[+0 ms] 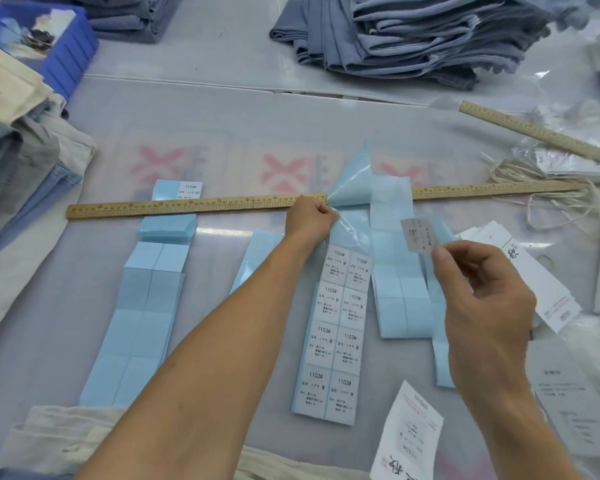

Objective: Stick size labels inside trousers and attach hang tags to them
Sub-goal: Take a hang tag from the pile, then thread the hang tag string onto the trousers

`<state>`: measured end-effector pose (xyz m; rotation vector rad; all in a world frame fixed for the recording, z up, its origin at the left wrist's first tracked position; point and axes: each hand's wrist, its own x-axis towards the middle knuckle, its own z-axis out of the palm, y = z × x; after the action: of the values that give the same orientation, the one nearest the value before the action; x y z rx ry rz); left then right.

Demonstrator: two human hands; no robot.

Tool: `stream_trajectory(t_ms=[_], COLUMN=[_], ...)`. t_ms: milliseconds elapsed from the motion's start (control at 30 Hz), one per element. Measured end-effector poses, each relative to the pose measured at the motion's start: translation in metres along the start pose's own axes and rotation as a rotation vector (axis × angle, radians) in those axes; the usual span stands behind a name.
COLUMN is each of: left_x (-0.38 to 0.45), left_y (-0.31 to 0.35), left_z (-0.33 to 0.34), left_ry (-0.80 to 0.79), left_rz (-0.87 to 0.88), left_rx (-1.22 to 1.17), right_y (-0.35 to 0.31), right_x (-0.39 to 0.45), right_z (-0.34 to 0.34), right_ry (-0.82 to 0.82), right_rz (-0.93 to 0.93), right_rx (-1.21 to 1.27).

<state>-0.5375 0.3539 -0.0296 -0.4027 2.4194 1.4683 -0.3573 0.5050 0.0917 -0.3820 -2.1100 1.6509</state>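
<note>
My left hand point(309, 220) reaches far forward, arm stretched flat, fingers pinching the curled-up end of the blue backing strip point(352, 188) right at the near edge of the long wooden ruler point(194, 206). My right hand point(489, 299) is raised nearer me than the ruler, thumb and forefinger pinching one peeled size label point(418, 235). The label sheet point(336, 334) lies flat on the near side of the ruler, between my forearms. A hang tag point(407, 441) lies nearest me.
</note>
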Motion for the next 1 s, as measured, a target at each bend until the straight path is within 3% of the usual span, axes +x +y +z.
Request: stream_trajectory(t_ms=[167,267,367,533,667,733,1000], left_x=[-0.051,-0.126,-0.235,-0.391,-0.446,-0.456,-0.463], left_y=[0.033,0.031,0.001,-0.064,-0.106,-0.116,-0.14], left_z=[-0.037,-0.067,-0.098,-0.138,-0.137,-0.125,-0.114], left_ry=[0.111,0.18,0.104,-0.078,-0.321,-0.375,-0.169], left_rz=[0.142,0.324,0.407,0.215,0.104,0.097,0.099], left_rx=[0.329,0.256,0.168,0.147,0.691,0.795,0.302], right_y=[-0.039,-0.049,-0.06,-0.072,-0.081,-0.084,-0.094], right_x=[-0.058,-0.099,-0.144,-0.2,-0.228,-0.238,-0.26], right_z=[-0.049,-0.069,-0.082,-0.094,-0.094,-0.094,-0.096], right_ry=[-0.073,-0.073,-0.147,-0.23,-0.32,-0.356,-0.471], right_rz=[0.085,0.142,0.18,0.22,0.268,0.276,0.299], right_rx=[0.074,0.079,0.086,0.093,0.087,0.079,0.046])
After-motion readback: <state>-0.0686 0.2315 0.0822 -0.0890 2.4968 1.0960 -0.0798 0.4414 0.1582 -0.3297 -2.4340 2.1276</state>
